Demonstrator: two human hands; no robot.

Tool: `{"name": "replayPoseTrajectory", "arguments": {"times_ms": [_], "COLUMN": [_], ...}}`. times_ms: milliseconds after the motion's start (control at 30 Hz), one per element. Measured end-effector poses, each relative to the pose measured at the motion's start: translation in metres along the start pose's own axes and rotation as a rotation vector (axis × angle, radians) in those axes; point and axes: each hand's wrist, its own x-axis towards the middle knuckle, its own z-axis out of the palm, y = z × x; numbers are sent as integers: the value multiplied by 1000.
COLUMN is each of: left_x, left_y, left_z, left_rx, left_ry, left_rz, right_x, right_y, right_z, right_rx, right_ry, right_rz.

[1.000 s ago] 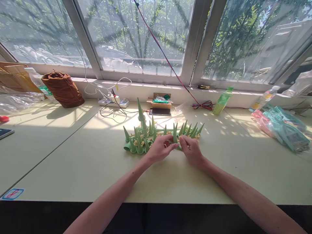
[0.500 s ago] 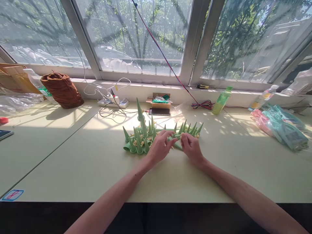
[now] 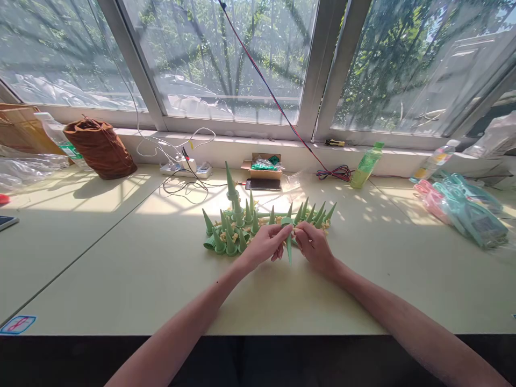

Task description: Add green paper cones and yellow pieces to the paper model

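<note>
Green cone [image 3: 289,250] is held between the two hands, just in front of a row of similar cones and in the middle of the near side of the work. Behind everything, a wide window [image 3: 237,64] in grey frames spans the view. Below it stretches the pale surface [image 3: 161,290], lit in patches by sun.

On the surface, wrapped plastic packs [image 3: 479,212] in mint and pink lie far to the right, and a slouching brown bag [image 3: 100,150] stands to the left. Near the middle spreads a cluster of cones [image 3: 219,243], most upright with tips up; a taller stack [image 3: 230,185] rises at its back left. Beyond this sit an open cardboard box [image 3: 264,173] and, just before it, a dark phone [image 3: 263,184].

The left hand [image 3: 264,244] and right hand [image 3: 316,248] meet at the near edge of the cluster. The held cone is turned over: its wide base faces the window and its tip points toward the person, the long axis running nearly straight along the line of sight.

The left fingers are closed around it near the base. The right fingers are bunched together at the base's right side; whether they grip anything cannot be told. Small yellowish bits [image 3: 234,237] are scattered among the cones.
</note>
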Motion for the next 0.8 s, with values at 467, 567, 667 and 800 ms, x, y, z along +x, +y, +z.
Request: {"name": "replayPoseTrajectory", "arguments": {"times_ms": [467,567,667,800], "left_x": [1,1,0,-1], "left_y": [-4,-6,-6,-2], "left_z": [1,0,0,0], "left_rx": [361,460,519,511], "left_ry": [150,173,199,246], "left_rz": [286,316,327,318], "right_x": [2,2,1,1], "right_y": [-2,0,2,0], "right_z": [-2,0,3,3], "right_rx": [200,194,172,154], "right_ry": [-58,-34,4,37], "right_rz": [143,154,147,128]}}
